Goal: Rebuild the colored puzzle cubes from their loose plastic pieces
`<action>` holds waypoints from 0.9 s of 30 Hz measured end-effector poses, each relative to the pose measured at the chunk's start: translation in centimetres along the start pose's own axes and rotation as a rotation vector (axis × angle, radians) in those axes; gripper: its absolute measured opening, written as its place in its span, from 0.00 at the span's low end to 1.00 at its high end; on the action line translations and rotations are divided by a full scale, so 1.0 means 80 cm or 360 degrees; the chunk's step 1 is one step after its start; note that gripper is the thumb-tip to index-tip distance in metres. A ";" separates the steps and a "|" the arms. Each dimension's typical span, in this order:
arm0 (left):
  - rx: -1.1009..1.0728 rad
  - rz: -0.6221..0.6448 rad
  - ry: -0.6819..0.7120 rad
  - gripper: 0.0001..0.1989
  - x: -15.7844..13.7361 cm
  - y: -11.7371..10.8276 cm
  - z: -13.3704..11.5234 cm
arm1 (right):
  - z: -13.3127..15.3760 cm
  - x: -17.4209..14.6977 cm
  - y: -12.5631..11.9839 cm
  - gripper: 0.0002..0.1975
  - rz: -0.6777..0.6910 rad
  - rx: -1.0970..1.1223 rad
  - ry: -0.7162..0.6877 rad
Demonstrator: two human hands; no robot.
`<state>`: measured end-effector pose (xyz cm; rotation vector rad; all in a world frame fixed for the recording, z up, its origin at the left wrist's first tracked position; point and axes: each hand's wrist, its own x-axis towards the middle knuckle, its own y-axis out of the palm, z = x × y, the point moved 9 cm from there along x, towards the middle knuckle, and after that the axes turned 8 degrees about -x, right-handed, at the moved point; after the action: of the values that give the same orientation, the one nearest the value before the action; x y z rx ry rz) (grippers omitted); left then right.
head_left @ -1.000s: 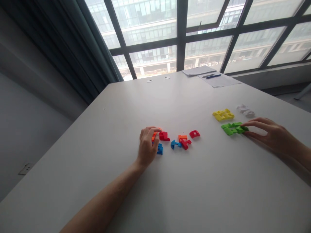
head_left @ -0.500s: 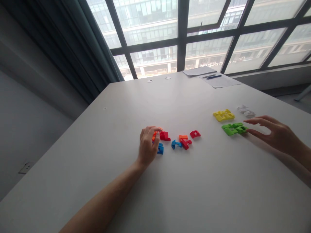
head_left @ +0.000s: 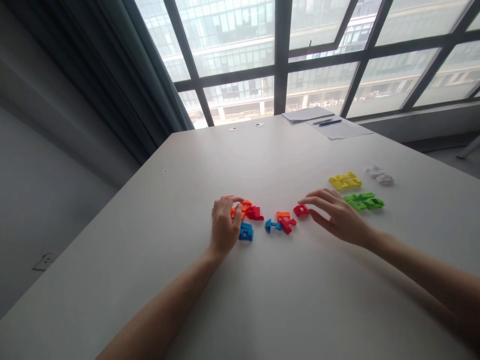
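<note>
My left hand (head_left: 225,225) is curled over a cluster of orange plastic pieces (head_left: 246,204), its thumb and index finger apart with orange showing between them. Partly hidden by that hand, blue pieces (head_left: 246,234) lie just below, and a red piece (head_left: 255,213) sits to the right. My right hand (head_left: 335,215) is open, thumb and index finger spread beside a single red piece (head_left: 300,210). Between the hands are a blue piece (head_left: 273,226), a small orange piece (head_left: 283,215) and another red piece (head_left: 288,225), the last two close together.
Grouped on the right of the white table (head_left: 180,310) are green pieces (head_left: 363,201), yellow pieces (head_left: 345,181) and white pieces (head_left: 379,175). Paper sheets (head_left: 345,131) and a blue pen (head_left: 330,122) lie at the far edge, by the window.
My right hand has moved left from the green pieces to the single red piece. My left hand has shifted slightly left, showing more of the orange and blue pieces.
</note>
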<state>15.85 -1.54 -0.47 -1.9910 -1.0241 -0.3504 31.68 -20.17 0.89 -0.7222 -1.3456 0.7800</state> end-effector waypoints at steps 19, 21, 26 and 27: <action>-0.0263 0.0067 -0.0402 0.16 0.002 0.011 0.050 | -0.002 0.014 0.059 0.08 0.0046 0.0228 0.0300; -0.0281 0.0078 -0.0426 0.17 0.001 0.012 0.050 | -0.001 0.013 0.063 0.08 0.0113 0.0229 0.0286; -0.0264 0.0110 -0.0475 0.17 0.001 0.015 0.053 | -0.003 0.013 0.065 0.07 0.0143 0.0263 0.0313; -0.0255 0.0113 -0.0476 0.17 0.001 0.015 0.054 | -0.004 0.013 0.064 0.07 0.0136 0.0264 0.0317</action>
<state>16.28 1.50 -3.70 -2.2658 -1.1344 -0.0989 31.65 -16.40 -2.79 -0.7093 -1.0633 0.8541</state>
